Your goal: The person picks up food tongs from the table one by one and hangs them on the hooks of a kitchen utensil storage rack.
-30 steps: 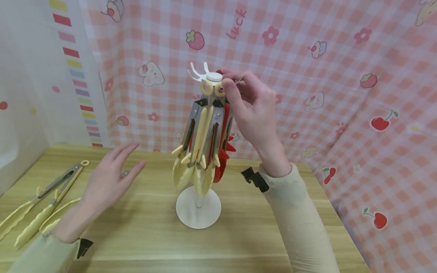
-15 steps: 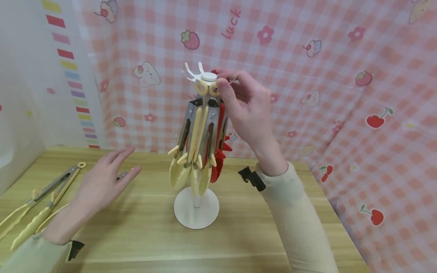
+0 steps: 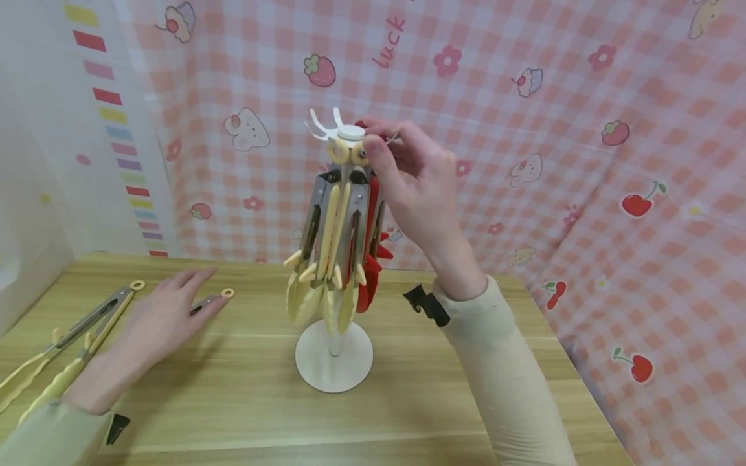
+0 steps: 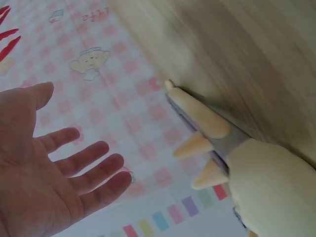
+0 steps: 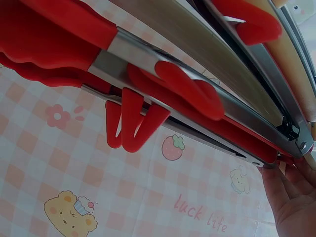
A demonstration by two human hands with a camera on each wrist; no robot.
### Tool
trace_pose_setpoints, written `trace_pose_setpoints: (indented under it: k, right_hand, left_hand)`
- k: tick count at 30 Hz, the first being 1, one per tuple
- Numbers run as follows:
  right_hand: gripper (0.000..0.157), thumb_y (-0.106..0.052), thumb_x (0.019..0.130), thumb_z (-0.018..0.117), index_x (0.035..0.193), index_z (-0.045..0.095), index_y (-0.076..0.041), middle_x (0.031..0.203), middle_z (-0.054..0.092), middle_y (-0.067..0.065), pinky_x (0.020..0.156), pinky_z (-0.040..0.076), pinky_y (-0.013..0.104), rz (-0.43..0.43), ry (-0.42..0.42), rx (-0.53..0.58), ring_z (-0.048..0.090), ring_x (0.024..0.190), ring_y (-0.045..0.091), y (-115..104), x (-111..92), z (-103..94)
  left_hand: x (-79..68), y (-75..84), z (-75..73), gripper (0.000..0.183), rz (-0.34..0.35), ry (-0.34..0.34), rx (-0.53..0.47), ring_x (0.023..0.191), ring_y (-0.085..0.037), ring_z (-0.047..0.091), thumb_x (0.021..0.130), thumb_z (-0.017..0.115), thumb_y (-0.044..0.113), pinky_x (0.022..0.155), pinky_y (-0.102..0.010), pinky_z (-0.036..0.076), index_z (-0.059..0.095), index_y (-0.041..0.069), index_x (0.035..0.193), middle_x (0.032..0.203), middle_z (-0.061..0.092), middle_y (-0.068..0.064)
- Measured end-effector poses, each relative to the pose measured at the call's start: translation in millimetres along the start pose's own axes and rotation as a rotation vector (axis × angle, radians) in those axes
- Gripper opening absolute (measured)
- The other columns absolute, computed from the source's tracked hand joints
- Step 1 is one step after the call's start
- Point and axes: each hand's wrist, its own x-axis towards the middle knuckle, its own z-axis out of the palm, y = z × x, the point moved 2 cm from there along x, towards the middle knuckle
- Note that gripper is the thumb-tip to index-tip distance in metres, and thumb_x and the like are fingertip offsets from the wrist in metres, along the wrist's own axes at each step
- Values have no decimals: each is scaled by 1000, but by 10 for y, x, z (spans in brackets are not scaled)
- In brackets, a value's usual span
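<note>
At the top of a white stand (image 3: 334, 375) with curved hooks, my right hand (image 3: 427, 194) pinches the hanging-ring end of red-and-steel tongs (image 5: 106, 61); its fingertips partly hide that end. Several pale yellow tongs (image 3: 333, 246) hang by their rings around the same stand, heads down. My left hand (image 3: 154, 320) hovers with spread, relaxed fingers over pale yellow tongs (image 3: 228, 293) on the table, hiding most of them in the head view. The left wrist view shows that palm (image 4: 34, 187) holding nothing, apart from the tongs beside it.
More pale yellow tongs (image 3: 101, 317) lie with arms spread at the table's left side. On the stand's left, white hooks (image 3: 326, 124) stick up with nothing hung on them. A pink checked cloth (image 3: 262, 194) backs the wooden table (image 3: 408, 408).
My left hand has drawn back slightly down and left, uncovering the ring of the tongs beneath it. The right hand keeps its place at the stand's top; the view has shifted a little.
</note>
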Motion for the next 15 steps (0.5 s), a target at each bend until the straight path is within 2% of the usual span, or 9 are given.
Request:
trace_pose_setpoints:
  k: [9,15]
  right_hand:
    - [11,-1,102,62,107,70,6,125,77,21,92,64,31,2,0,-2,80,108,31,-6,0,-2]
    - [13,-4,103,62,107,69,6,125,77,21,92,64,31,-13,-1,-5,80,108,31,7,-2,-5]
  left_hand:
    - [14,-176,87,70,-28,-77,61,129,-65,52,108,50,55,90,-75,51,45,4,155,148,52,-39]
    - [18,-264,151,67,-37,-90,73,129,-64,53,108,52,53,91,-74,50,47,4,154,146,53,-39]
